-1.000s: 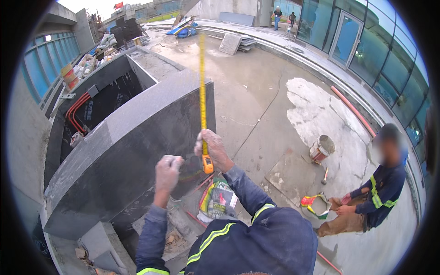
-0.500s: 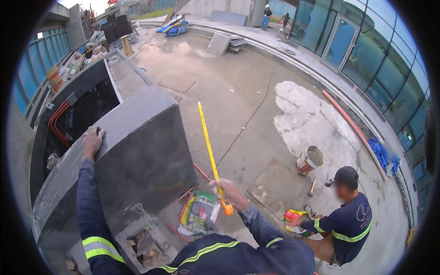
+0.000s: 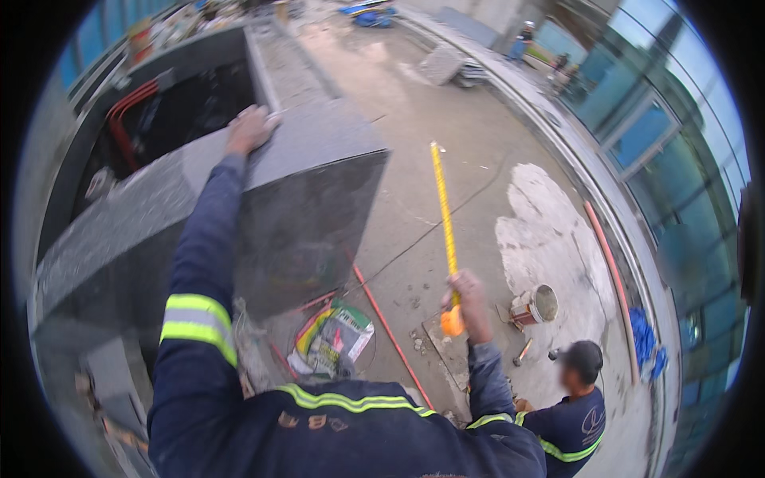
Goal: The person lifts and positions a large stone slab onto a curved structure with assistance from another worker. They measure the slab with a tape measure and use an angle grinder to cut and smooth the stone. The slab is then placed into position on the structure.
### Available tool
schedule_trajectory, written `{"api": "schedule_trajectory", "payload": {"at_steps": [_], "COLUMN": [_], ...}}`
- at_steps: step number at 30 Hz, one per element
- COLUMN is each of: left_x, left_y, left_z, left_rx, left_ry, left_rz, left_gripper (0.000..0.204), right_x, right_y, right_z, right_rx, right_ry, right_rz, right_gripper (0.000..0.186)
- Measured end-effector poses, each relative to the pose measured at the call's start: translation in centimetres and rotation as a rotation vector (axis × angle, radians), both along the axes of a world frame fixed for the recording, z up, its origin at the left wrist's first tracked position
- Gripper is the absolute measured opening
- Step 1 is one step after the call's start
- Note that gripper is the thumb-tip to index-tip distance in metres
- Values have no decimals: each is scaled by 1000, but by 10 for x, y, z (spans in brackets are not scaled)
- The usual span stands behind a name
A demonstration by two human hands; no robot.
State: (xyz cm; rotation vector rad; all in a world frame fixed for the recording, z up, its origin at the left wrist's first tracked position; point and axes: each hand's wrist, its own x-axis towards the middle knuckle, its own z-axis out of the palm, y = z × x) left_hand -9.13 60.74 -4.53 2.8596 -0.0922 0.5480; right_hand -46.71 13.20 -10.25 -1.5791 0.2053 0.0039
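My left hand (image 3: pixel 249 129) rests with bent fingers over the far edge of the grey stone top (image 3: pixel 319 135) of a dark, box-like structure, seeming to grip it. Right of that structure, my right hand (image 3: pixel 466 295) holds an orange tape measure (image 3: pixel 451 321), its yellow blade (image 3: pixel 442 199) sticking out forward over the ground, free end in the air. Both sleeves are dark blue with reflective bands. Motion blurs the right hand somewhat.
A crouched co-worker (image 3: pixel 570 422) is at lower right near a bucket (image 3: pixel 534 304) and hammer (image 3: pixel 522 352). A printed bag (image 3: pixel 327 342), red pipes (image 3: pixel 382 327) and a blue tarp (image 3: pixel 641 342) lie around. A glass facade (image 3: pixel 661 159) lines the right; another person (image 3: pixel 522 44) stands far back.
My left hand has moved forward onto the stone top's far edge. The tape measure has swung rightward and down, away from the stone corner. The view has turned, and the co-worker sits lower in it.
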Motion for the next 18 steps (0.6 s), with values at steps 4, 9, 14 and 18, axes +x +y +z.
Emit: {"api": "schedule_trajectory", "payload": {"at_steps": [4, 9, 14, 18], "left_x": [-4, -9, -12, -13], "left_y": [-2, -5, -3, -2], "left_z": [-3, -1, -2, -2], "left_rx": [5, -7, -44, -57], "left_ry": [55, 53, -1, 3], "left_rz": [38, 52, 22, 37], "left_gripper": [50, 43, 36, 36], "right_x": [59, 137, 163, 150], "right_y": [31, 85, 107, 105], "right_z": [66, 108, 110, 109], "right_rx": [-77, -68, 20, -3], "right_ry": [-44, -16, 124, 171], "right_rz": [185, 391, 390, 336], "right_gripper": [21, 19, 18, 18]}}
